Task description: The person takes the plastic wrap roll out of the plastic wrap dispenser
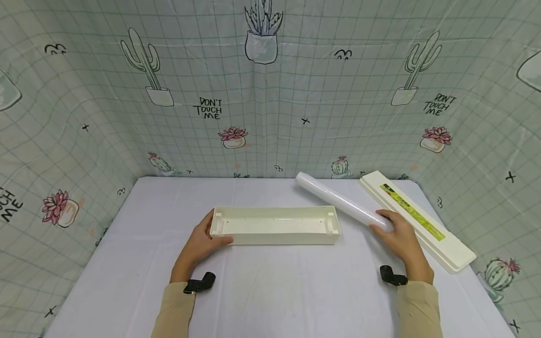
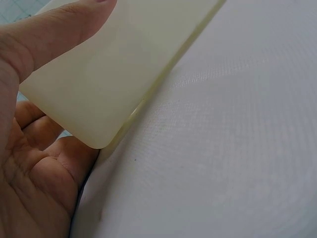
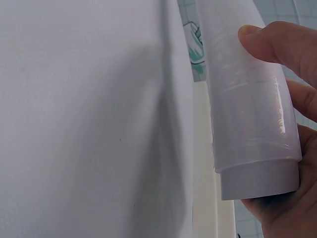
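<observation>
A long cream plastic box [image 1: 274,238], its open top showing a hollow inside, sits at the middle of the table. My left hand [image 1: 202,241] grips its left end, thumb along the front wall and the other fingers behind; the left wrist view shows the box's smooth wall [image 2: 119,74] under the thumb. In my right hand [image 1: 399,237] is the near end of a roll of clear plastic wrap [image 1: 338,197], slanting away to the back left. The right wrist view shows the wrap [image 3: 250,109] wound on a white core [image 3: 260,179], between thumb and fingers.
A long cream lid [image 1: 450,251] with a yellow-green label [image 1: 412,211] lies slanted along the table's right side, beside my right hand. White cloth covers the table [image 1: 274,291]. A grid-and-cactus printed curtain [image 1: 270,94] hangs behind and at both sides.
</observation>
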Demonstrator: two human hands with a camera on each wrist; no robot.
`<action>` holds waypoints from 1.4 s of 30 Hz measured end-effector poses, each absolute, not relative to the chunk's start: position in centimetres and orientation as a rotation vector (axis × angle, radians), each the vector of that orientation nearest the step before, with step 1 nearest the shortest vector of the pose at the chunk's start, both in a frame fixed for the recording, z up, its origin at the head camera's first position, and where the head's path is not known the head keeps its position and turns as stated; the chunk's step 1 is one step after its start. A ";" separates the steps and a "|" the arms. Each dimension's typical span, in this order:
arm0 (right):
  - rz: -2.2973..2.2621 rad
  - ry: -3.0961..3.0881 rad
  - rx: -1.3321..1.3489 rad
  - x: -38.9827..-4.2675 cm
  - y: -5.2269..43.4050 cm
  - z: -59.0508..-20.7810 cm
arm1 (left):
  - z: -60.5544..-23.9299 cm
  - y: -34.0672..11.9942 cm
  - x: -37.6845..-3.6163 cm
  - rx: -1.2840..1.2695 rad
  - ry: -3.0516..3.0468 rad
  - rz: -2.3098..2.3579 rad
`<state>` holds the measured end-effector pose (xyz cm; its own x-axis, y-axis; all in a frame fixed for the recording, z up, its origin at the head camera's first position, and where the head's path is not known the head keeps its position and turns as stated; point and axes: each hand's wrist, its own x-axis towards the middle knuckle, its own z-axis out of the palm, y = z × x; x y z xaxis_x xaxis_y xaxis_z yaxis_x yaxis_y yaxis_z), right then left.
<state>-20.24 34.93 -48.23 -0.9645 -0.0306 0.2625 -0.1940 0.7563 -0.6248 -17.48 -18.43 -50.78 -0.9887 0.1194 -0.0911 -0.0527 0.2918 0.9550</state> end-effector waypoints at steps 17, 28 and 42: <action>1.005 -2.745 0.136 -19.9 35.7 -48.6 | -50.8 -18.7 -17.6 0.090 2.421 1.784; 1.010 -2.776 0.093 -19.3 35.9 -49.1 | -51.0 -18.8 -17.7 0.094 2.428 1.765; 1.009 -2.802 0.053 -18.9 37.1 -49.6 | -50.9 -18.6 -17.8 0.096 2.403 1.813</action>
